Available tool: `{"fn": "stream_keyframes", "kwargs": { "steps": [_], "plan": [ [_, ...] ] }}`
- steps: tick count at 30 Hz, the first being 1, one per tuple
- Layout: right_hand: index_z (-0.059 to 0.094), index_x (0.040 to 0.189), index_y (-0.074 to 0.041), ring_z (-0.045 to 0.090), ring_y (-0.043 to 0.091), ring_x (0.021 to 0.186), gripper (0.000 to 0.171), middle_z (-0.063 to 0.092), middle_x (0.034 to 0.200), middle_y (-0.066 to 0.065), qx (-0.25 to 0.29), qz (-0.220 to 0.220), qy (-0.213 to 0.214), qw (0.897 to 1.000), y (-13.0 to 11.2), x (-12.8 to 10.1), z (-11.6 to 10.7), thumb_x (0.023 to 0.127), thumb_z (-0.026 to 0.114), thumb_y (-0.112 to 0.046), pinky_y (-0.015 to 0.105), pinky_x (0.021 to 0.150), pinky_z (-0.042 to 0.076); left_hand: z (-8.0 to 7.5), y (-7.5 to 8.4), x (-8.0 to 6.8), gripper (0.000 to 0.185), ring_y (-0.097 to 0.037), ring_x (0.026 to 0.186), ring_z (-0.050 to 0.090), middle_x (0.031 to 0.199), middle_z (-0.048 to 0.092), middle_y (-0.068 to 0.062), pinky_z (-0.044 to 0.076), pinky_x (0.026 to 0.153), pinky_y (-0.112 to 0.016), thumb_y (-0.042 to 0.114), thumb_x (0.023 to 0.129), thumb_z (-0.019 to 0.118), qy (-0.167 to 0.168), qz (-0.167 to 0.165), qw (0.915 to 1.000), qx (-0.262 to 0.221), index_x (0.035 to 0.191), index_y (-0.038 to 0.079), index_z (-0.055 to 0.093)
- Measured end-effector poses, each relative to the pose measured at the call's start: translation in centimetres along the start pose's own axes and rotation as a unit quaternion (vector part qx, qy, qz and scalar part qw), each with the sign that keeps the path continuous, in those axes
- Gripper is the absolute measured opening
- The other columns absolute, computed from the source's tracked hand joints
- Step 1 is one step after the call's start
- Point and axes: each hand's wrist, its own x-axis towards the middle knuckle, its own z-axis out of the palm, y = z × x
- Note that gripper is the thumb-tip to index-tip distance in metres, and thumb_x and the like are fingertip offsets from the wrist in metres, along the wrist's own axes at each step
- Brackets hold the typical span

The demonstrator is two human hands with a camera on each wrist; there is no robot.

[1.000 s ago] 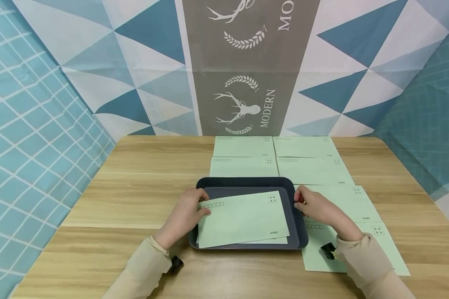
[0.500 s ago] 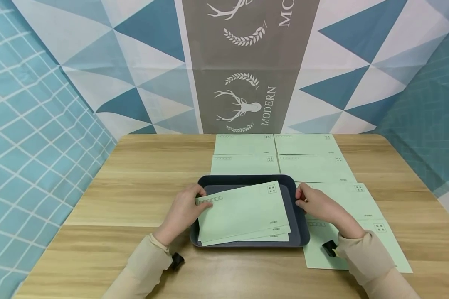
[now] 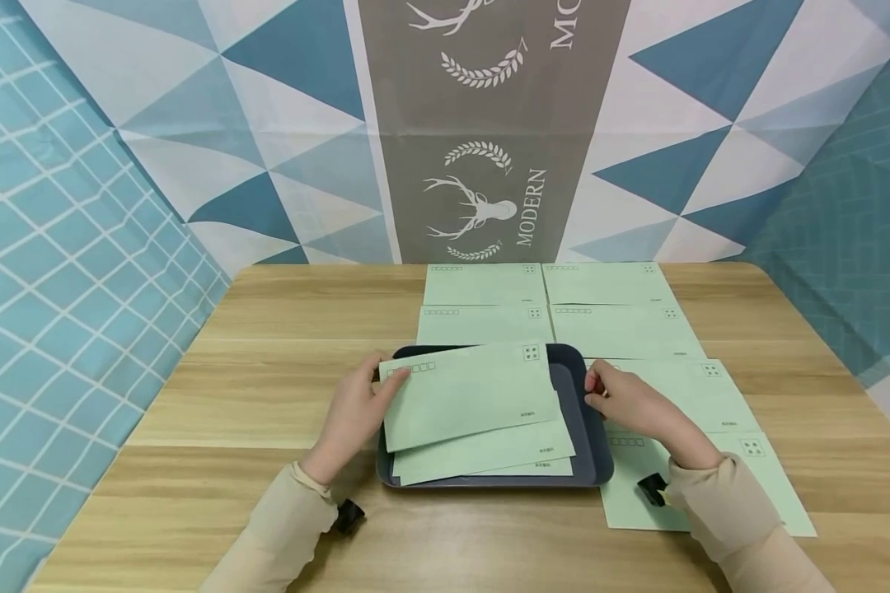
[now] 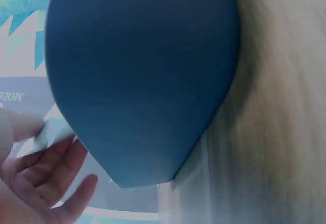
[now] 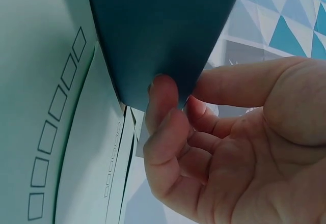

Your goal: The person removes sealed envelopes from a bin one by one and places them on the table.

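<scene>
Several pale green envelopes lie in a dark blue-grey tray [image 3: 586, 445]. My left hand [image 3: 350, 416] pinches the top envelope [image 3: 467, 399] near its left end, thumb over the printed squares. That envelope sits askew above a second envelope [image 3: 489, 451], and a further envelope's lower edge shows beneath. In the left wrist view, the tray's outer wall [image 4: 142, 81] stands beside the hand [image 4: 46, 178], where a corner of the envelope shows between thumb and fingers. My right hand [image 3: 626, 403] grips the tray's right rim, its thumb and fingers on either side of the wall [image 5: 158, 30].
More green envelopes are laid out flat behind the tray, such as one at the back right [image 3: 601, 284], and along its right side [image 3: 675, 395]. The wooden table [image 3: 282, 395] extends left of the tray. A patterned backdrop [image 3: 482, 132] rises at the back.
My left hand has moved the top envelope up and to the left, uncovering more of the envelopes below. The right hand keeps its hold on the tray rim.
</scene>
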Motion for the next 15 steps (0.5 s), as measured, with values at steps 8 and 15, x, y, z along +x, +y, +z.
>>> {"fn": "stream_keyframes", "kwargs": {
  "steps": [8, 15],
  "plan": [
    [0.044, 0.091, -0.001, 0.05, 0.015, 0.063, 0.009, 0.052, 0.081, 0.008, 0.007, 0.002, 0.001, 1.0, 0.08, 0.04, 0.02, 0.087, 0.051, -0.004, 0.028, 0.055, 0.039, -0.1, -0.01, 0.05, 0.015, -0.014, 0.053, 0.041, 0.067, 0.049, -0.007, 0.035, 0.044, -0.024, 0.011, 0.091, 0.043, 0.014, -0.013, 0.9997, -0.015, 0.105, 0.009, 0.049],
    [0.045, 0.091, -0.001, 0.05, 0.015, 0.063, 0.009, 0.053, 0.081, 0.008, 0.0, 0.005, 0.004, 1.0, -0.02, 0.06, -0.14, 0.087, 0.052, -0.005, 0.028, 0.055, 0.039, 0.1, 0.09, 0.11, 0.026, -0.015, 0.057, 0.041, 0.108, 0.056, -0.022, 0.037, 0.044, -0.023, -0.001, 0.083, 0.045, -0.015, -0.008, 0.9992, -0.036, 0.107, 0.002, 0.036]
  ]
}}
